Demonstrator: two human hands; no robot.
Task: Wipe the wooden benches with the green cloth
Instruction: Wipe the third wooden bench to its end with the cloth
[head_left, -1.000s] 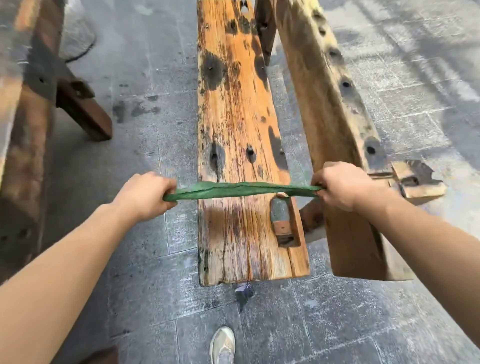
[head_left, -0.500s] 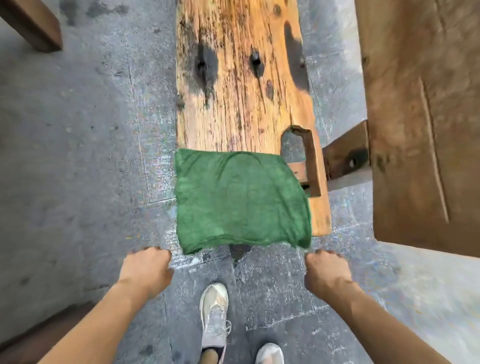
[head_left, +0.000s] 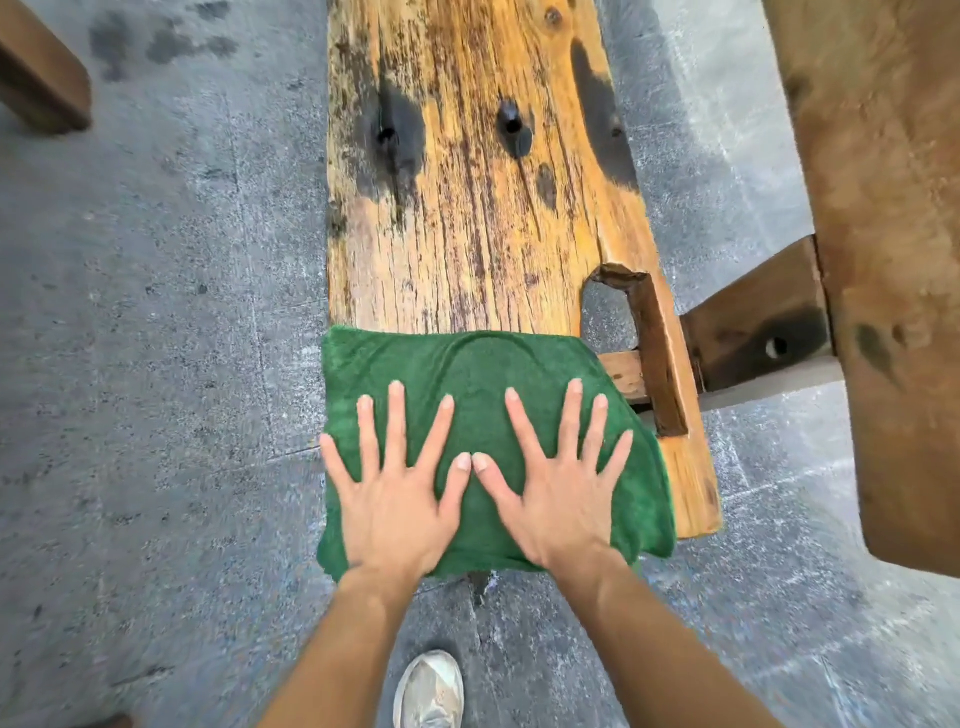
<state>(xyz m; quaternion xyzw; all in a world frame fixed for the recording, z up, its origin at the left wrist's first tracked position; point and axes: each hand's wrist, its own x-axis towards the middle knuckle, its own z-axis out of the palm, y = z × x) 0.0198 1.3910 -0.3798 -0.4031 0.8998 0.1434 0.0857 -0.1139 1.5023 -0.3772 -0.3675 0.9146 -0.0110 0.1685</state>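
Observation:
The green cloth (head_left: 467, 364) lies spread flat over the near end of an orange, stained wooden bench (head_left: 483, 208). My left hand (head_left: 395, 488) rests palm down on the cloth's left half, fingers spread wide. My right hand (head_left: 556, 483) lies flat on the right half, also with spread fingers. The two thumbs touch at the cloth's middle. Neither hand grips the cloth; both press on top of it. The cloth's near edge hangs slightly over the bench end.
A second wooden bench (head_left: 883, 260) runs along the right, joined by a dark crosspiece (head_left: 753, 332). A rectangular notch (head_left: 613, 322) cuts the first bench's right edge. Another wooden piece (head_left: 36, 78) sits top left. My shoe (head_left: 428, 691) stands on the grey stone floor (head_left: 156, 364).
The cloth, held stretched between both fists a second ago, was laid flat on the bench end and released. Both hands have since opened and come down flat on it.

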